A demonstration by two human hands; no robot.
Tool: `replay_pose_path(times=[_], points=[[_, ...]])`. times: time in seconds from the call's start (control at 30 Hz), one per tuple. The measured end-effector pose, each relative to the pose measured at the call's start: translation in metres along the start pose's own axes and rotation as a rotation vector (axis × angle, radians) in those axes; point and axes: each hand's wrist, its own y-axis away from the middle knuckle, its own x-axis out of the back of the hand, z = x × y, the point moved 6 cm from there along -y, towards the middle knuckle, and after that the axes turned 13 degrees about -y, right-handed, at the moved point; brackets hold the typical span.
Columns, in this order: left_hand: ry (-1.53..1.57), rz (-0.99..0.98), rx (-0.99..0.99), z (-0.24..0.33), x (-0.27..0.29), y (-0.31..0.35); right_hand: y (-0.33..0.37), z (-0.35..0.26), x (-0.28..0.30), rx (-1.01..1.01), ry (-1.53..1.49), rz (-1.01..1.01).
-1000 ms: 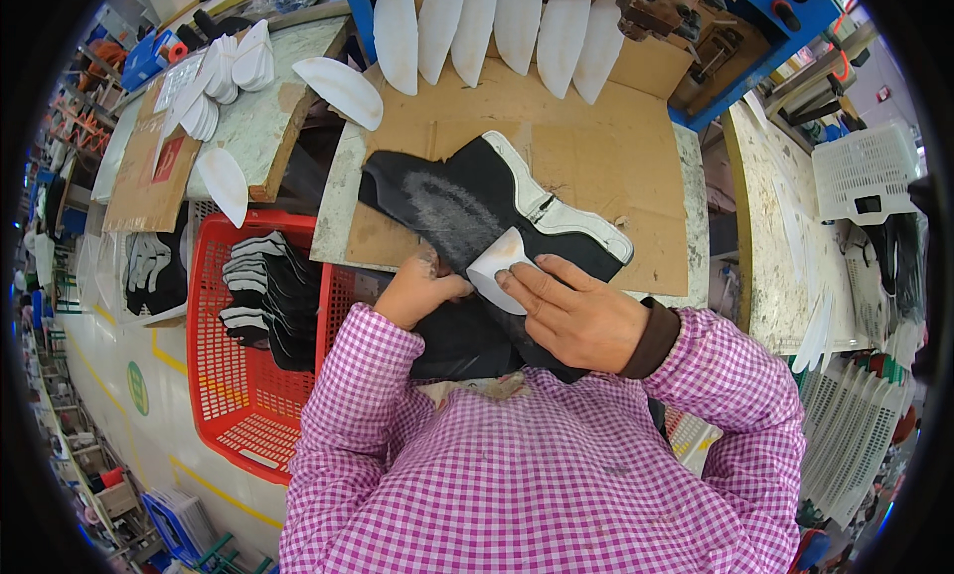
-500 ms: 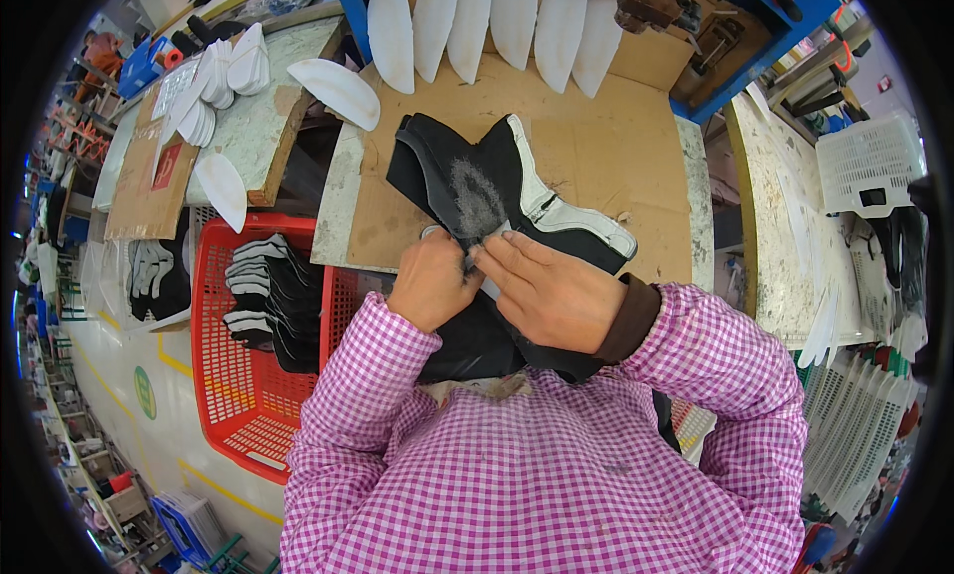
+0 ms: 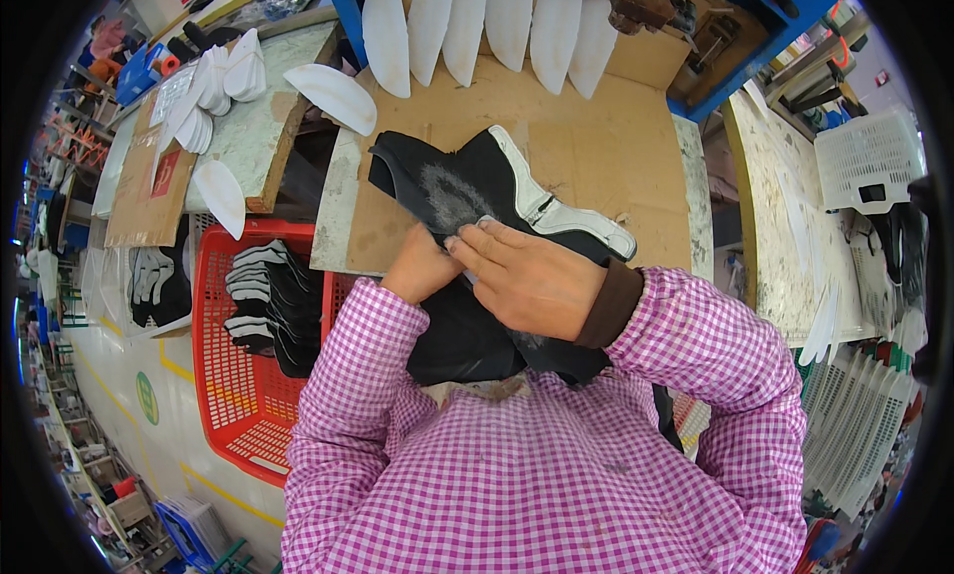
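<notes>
A black shoe upper (image 3: 479, 181) with a white edge strip lies on the cardboard-covered bench, a grey roughened patch showing on its surface. My left hand (image 3: 421, 265) is closed, pinching the upper's near edge below that patch. Right beside it, my right hand (image 3: 537, 281) presses its fingers together on the same edge, fingertips almost meeting the left hand. A bit of something pale shows at the right fingertips, too small to name. More black material (image 3: 462, 340) hangs below my hands toward my lap.
White half-moon pieces (image 3: 508, 22) stand in a row at the bench's back, beneath a blue machine frame (image 3: 701, 102). One lies at the bench's left corner. A red basket (image 3: 214, 375) at left holds several stacked black-and-white uppers (image 3: 288, 316). More white pieces (image 3: 204, 102) sit on the left table.
The upper's far left part and its grey patch have shifted left and slightly nearer. My left hand has moved a little left, and my right hand has drawn closer to it.
</notes>
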Motion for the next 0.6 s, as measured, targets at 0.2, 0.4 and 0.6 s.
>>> replay_pose_path(times=[0.2,0.4,0.6], points=[[-0.342,-0.037,-0.163,0.016,0.000,0.002,-0.003,-0.008,0.001,-0.028,-0.059,-0.033],[0.485,-0.055,0.353,0.015,0.044,0.011,0.053,-0.012,0.077,-0.211,0.018,0.192],[0.805,0.207,0.281,0.024,0.087,0.009,0.146,0.043,0.100,-0.694,-0.226,0.563]])
